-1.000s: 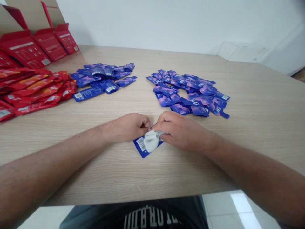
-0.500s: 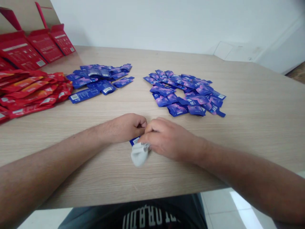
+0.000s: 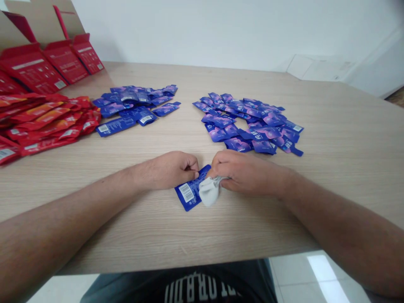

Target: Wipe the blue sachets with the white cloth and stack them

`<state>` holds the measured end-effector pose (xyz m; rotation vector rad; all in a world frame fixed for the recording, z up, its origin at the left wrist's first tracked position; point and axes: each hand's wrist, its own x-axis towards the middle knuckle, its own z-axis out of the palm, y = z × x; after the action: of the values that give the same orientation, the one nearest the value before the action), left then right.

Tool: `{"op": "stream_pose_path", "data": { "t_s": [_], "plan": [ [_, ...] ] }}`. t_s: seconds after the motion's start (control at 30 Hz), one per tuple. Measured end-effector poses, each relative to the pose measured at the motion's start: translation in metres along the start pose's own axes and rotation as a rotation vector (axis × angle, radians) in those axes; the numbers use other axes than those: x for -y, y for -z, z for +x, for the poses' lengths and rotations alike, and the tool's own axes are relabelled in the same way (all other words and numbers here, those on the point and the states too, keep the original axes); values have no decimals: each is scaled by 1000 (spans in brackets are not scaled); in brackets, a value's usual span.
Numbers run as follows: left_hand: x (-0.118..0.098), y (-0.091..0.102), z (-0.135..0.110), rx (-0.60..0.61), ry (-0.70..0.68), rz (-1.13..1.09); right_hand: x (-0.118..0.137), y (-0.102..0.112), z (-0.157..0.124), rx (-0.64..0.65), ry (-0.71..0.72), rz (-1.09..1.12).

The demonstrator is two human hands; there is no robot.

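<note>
Fingertips and fine print out of sight

The left hand's (image 3: pixel 178 170) fingertips curl from view; whether they pinch the blue barcoded sachet (image 3: pixel 189 191) or only press it cannot be told. The right hand (image 3: pixel 244 172) hides the top of the white cloth (image 3: pixel 208 192), which covers part of the sachet, whose smallest print is illegible. In the left sachet heap (image 3: pixel 135 99) and the right sachet heap (image 3: pixel 268 118), upper packs partly hide lower ones. The left edge crops the red packets (image 3: pixel 47 122) and red cartons (image 3: pixel 34 69); the bottom edge cuts the shirt lettering (image 3: pixel 208 292). A brown patch (image 3: pixel 397 96), cropped at the right edge, is unidentifiable
</note>
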<state>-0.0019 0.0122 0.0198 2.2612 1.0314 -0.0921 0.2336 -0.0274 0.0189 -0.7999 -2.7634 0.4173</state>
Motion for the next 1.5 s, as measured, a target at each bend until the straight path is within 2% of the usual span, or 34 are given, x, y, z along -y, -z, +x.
{"op": "stream_pose_path", "data": {
  "t_s": [0.13,0.3,0.4,0.5,0.63,0.7,0.8,0.9,0.97,1.07,1.13,1.23,1.33,1.43,1.5],
  "plan": [
    [-2,1,-1,5,10,-5,-3,2,-1,-104,-87,-29],
    [-2,0,0,-11,-2,1,3,4,-1,11,1,1],
    [-3,0,0,-23,11,9,9,-2,2,-70,-54,-34],
    [-5,1,0,-27,10,19,22,-13,9,-157,-30,-26],
    [-5,1,0,-32,-2,5,33,-20,14,-142,11,-37],
    [-5,1,0,-35,0,13,32,-20,14,-144,-37,-45],
    [-3,1,1,-44,-8,12,31,-20,14,-216,-88,-38],
    [-3,1,1,-36,-17,-9,34,-21,15,-164,13,-19],
    [-4,1,0,-32,-13,-11,35,-20,16,-119,32,-20],
    [-5,2,-1,-32,2,-2,33,-19,15,-175,-47,-22],
    [-5,2,0,-27,6,-7,33,-19,15,-199,-39,-22],
    [-3,1,0,-22,-10,-19,32,-16,12,-98,62,-23],
    [-2,0,1,-15,-9,-6,20,-10,8,-40,17,-25],
    [-2,0,0,-12,11,18,4,-4,6,-163,-117,-30],
    [-3,0,0,-9,15,25,-1,-2,5,-180,-123,-20]
  ]
}}
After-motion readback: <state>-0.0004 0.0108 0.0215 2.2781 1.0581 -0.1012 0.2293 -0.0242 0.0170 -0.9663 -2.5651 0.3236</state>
